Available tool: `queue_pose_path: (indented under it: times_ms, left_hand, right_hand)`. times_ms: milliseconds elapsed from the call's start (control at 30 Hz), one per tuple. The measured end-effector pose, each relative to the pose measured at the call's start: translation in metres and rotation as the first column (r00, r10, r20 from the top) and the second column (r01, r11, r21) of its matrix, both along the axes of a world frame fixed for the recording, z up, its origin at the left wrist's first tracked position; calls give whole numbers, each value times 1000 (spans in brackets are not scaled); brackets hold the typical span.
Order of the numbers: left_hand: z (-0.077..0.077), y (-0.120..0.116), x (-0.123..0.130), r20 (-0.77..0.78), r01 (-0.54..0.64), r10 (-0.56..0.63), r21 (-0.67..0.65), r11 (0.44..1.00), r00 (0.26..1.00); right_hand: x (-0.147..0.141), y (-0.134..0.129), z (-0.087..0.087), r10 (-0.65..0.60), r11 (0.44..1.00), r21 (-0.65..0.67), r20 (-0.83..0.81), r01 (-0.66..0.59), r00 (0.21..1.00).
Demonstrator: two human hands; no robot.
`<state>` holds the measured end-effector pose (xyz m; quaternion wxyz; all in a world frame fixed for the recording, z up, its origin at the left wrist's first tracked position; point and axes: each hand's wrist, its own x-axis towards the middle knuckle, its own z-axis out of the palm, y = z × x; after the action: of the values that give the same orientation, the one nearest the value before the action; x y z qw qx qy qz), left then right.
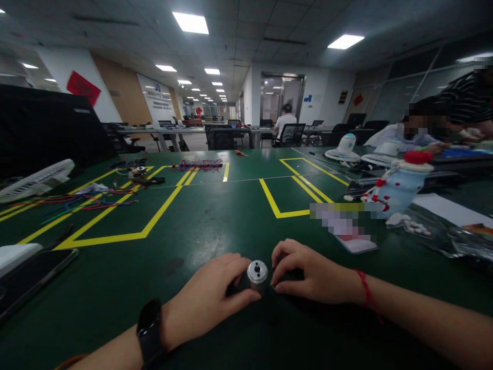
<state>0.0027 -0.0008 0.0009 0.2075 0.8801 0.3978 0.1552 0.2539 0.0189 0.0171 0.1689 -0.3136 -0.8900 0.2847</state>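
My left hand, with a dark watch on its wrist, grips a small silver cylinder that looks like a motor. The cylinder stands upright, and its round top face shows a dark centre and small holes. To the right, my right hand rests low over the green table with its fingers curled and the tips close to the thumb. A narrow gap separates those fingertips from the cylinder. Whatever the right fingers may pinch is too dark and small to name.
Yellow tape outlines mark the green table. Coloured wires lie at the left, near a phone. A wire bundle and screwdriver are farther back. A blue cup and small fans stand right, near people.
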Motion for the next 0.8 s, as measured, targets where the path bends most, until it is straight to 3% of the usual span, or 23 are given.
queue_pose_path:
  times_ms: [100, 200, 300, 400, 500, 567, 633, 733, 800]
  left_hand:
    - [-1, 1, 0, -7, -7, 7, -14, 1000, 1000]
    - [0, 2, 0, -15, -4, 4, -23, 1000, 1000]
    - [2, 1, 0, -9, 6, -6, -27, 1000, 1000]
    - [4, -1, 0, -3, 13, -13, -35, 999, 1000]
    - [5, -2, 0, 0, 12, -12, -42, 999, 1000]
    - [5, -2, 0, 2, 9, -9, -41, 999, 1000]
    - [4, -1, -1, 0, 9, -9, -38, 999, 1000]
    - [3, -1, 0, -4, 11, -11, -31, 999, 1000]
    - [2, -1, 0, -2, 13, -13, -23, 1000, 1000]
  right_hand:
    - [-1, 0, -1, 5, 1000, 5, 5, -5, 1000]
    - [0, 1, 0, -21, 998, -56, -99, 16, 995]
    - [3, 8, -2, -245, 958, -212, -268, 191, 932]
    - [10, 24, -10, -529, 840, -351, -359, 414, 769]
    - [18, 39, -18, -616, 785, -365, -375, 501, 692]
    - [20, 41, -18, -609, 790, -361, -360, 496, 707]
    - [19, 35, -13, -543, 833, -321, -319, 451, 777]
    - [11, 18, -3, -238, 967, -132, -176, 217, 955]
    - [5, 9, -1, -50, 999, 13, -60, 51, 997]
